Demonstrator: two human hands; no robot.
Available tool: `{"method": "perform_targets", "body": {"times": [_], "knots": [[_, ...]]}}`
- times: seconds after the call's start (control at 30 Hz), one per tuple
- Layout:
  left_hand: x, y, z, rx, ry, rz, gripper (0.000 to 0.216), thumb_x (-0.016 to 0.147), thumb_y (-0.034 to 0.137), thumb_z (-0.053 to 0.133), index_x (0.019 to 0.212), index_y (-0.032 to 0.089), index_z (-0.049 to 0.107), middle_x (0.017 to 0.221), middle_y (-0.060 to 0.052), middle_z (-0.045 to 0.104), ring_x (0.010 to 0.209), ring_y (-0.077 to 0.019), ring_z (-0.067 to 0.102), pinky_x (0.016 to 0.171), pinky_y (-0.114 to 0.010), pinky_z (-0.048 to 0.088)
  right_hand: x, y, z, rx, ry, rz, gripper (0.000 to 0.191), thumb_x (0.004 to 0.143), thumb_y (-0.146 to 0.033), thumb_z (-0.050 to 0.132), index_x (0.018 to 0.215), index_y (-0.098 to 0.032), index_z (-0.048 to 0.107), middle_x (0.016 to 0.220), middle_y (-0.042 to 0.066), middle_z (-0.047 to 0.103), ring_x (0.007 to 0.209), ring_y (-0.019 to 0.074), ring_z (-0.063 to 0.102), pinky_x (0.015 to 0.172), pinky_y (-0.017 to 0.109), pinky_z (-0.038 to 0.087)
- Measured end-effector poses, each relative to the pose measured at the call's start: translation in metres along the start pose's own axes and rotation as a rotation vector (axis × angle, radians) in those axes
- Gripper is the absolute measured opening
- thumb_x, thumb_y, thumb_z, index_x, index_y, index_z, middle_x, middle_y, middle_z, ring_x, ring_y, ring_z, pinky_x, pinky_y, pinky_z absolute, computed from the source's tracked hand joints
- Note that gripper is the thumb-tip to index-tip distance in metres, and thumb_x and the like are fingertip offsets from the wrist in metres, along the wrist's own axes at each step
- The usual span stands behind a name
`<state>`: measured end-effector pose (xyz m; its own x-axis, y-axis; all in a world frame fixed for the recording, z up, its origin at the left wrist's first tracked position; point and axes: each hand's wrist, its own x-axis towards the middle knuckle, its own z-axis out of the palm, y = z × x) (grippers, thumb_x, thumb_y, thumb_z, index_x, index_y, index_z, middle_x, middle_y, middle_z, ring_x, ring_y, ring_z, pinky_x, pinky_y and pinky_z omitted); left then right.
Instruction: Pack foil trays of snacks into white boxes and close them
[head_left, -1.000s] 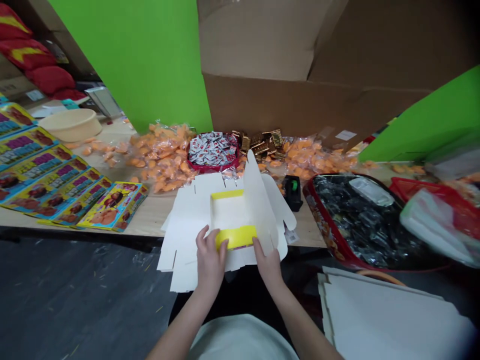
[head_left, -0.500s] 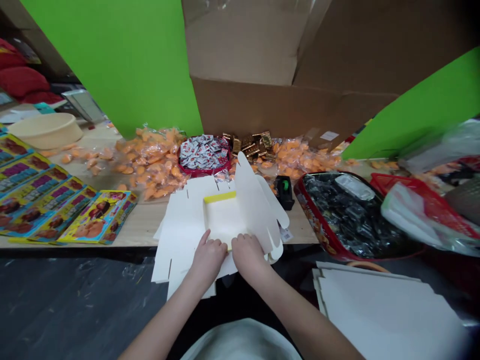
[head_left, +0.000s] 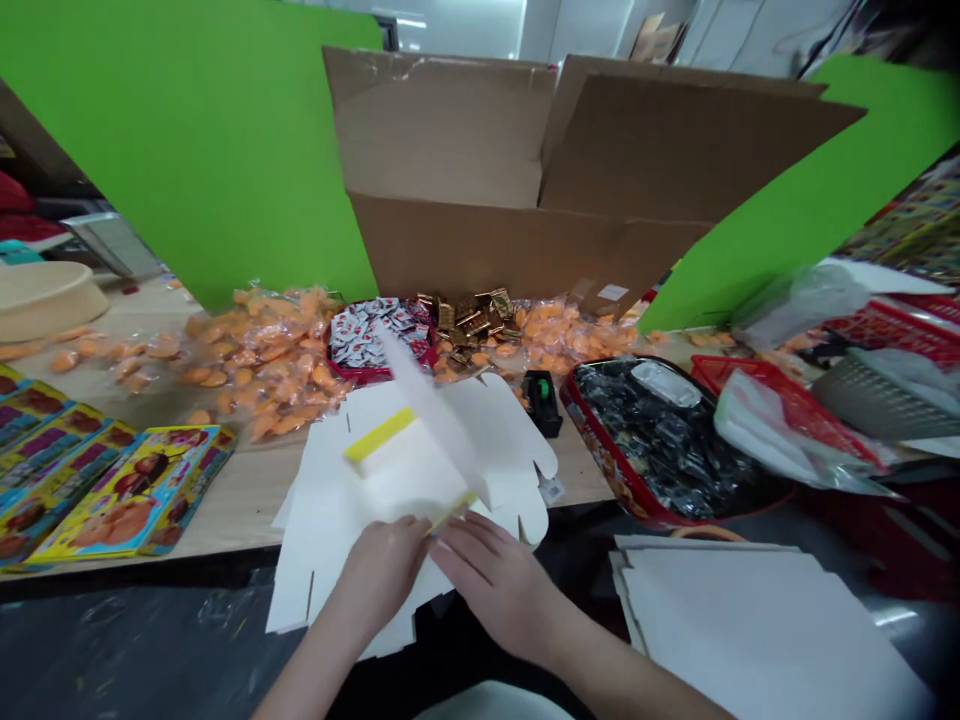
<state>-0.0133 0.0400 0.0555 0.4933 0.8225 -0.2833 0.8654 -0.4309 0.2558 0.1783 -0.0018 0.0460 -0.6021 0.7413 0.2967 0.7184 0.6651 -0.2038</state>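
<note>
A partly folded white cardboard box with yellow edges is tilted in front of me, its raised lid flap blurred by motion. My left hand is closed on the near left part of its front wall. My right hand holds the same wall further right, fingers together over the edge and thumb hidden. Flat white box blanks lie beneath the box, overhanging the table's front edge.
Behind are wrapped orange pieces, a tub of white sachets and gold packets. A tape dispenser and a tin of black packets stand right. Printed boxes lie left; more blanks are lower right.
The box has turned and tilted on the blanks, and its lid flap has swung left. Both hands have shifted with its front wall. The camera view has lifted and turned right.
</note>
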Motion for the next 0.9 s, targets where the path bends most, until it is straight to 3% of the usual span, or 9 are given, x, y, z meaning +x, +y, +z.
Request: {"method": "perform_targets", "body": {"times": [0.07,0.1,0.2,0.27,0.43,0.57,0.63,0.77,0.9], "knots": [[-0.009,0.003,-0.011,-0.045,0.067,-0.132,0.033,0.097,0.029,0.029,0.100,0.017,0.060,0.095,-0.010,0.069,0.083,-0.0248,0.068,0.071,-0.033,0.047,-0.016,0.026,-0.001,0.027,0.307,-0.015,0.036,0.092,-0.014,0.041,0.125,-0.018,0.056,0.123,0.010,0.063,0.129,0.0207,0.047,0.109,0.043,0.037],[-0.012,0.006,-0.017,-0.056,0.104,-0.191,0.034,0.097,0.032,0.028,0.103,0.016,0.058,0.096,-0.011,0.068,0.084,-0.0253,0.067,0.070,-0.033,0.047,-0.019,0.042,0.003,-0.002,0.340,0.089,0.037,0.092,-0.016,0.041,0.127,-0.015,0.055,0.130,0.013,0.059,0.134,0.0238,0.040,0.110,0.047,0.035],[-0.019,0.021,-0.034,-0.076,0.190,-0.293,0.034,0.097,0.034,0.026,0.106,0.015,0.054,0.096,-0.012,0.065,0.085,-0.0264,0.066,0.069,-0.034,0.046,-0.017,0.073,0.033,-0.081,0.089,0.481,0.050,0.092,-0.032,0.049,0.133,-0.005,0.050,0.145,0.023,0.041,0.141,0.0366,0.026,0.110,0.061,0.025],[-0.020,0.034,-0.042,-0.108,0.190,-0.322,0.031,0.097,0.033,0.027,0.108,0.016,0.051,0.096,-0.011,0.064,0.085,-0.0259,0.066,0.068,-0.033,0.046,-0.017,0.065,0.058,-0.054,-0.087,0.583,0.061,0.090,-0.042,0.051,0.137,-0.004,0.046,0.148,0.023,0.034,0.141,0.0385,0.025,0.111,0.063,0.019],[-0.007,0.056,-0.028,-0.223,0.204,-0.370,0.039,0.096,0.028,0.026,0.128,0.014,0.043,0.111,-0.015,0.064,0.095,-0.0251,0.066,0.076,-0.033,0.048,-0.047,0.000,0.083,0.056,-0.016,0.450,0.057,0.088,-0.046,0.054,0.136,-0.014,0.051,0.144,0.017,0.045,0.134,0.0352,0.039,0.111,0.060,0.021],[0.002,0.051,0.008,-0.258,0.089,-0.237,0.073,0.087,0.029,0.049,0.149,0.011,0.016,0.139,-0.020,0.050,0.120,-0.0268,0.056,0.095,-0.036,0.045,-0.052,0.038,0.047,0.194,0.270,0.477,0.031,0.094,-0.028,0.042,0.112,-0.019,0.065,0.108,0.010,0.069,0.103,0.0236,0.061,0.096,0.043,0.043],[-0.001,0.041,0.023,-0.150,-0.004,-0.146,0.087,0.071,0.020,0.065,0.149,0.019,0.025,0.150,-0.014,0.039,0.134,-0.0303,0.042,0.108,-0.043,0.035,-0.029,0.091,0.025,0.187,0.349,0.645,0.032,0.095,-0.027,0.038,0.101,-0.017,0.067,0.096,0.010,0.069,0.092,0.0218,0.061,0.085,0.036,0.046],[-0.006,0.028,0.039,-0.015,-0.189,-0.098,0.060,0.072,0.006,0.054,0.127,0.030,0.060,0.149,-0.007,0.042,0.133,-0.0314,0.043,0.105,-0.048,0.039,0.060,0.191,0.008,0.127,0.250,0.861,0.030,0.091,-0.033,0.047,0.096,-0.014,0.069,0.100,0.012,0.067,0.101,0.0240,0.056,0.091,0.035,0.040],[0.004,0.024,0.054,0.000,-0.247,-0.106,0.055,0.075,0.006,0.050,0.121,0.033,0.064,0.144,-0.006,0.049,0.125,-0.0339,0.051,0.094,-0.049,0.049,0.149,0.235,0.025,0.147,0.291,0.953,0.029,0.082,-0.036,0.061,0.091,-0.009,0.069,0.112,0.019,0.062,0.115,0.0315,0.047,0.098,0.045,0.033]]}}
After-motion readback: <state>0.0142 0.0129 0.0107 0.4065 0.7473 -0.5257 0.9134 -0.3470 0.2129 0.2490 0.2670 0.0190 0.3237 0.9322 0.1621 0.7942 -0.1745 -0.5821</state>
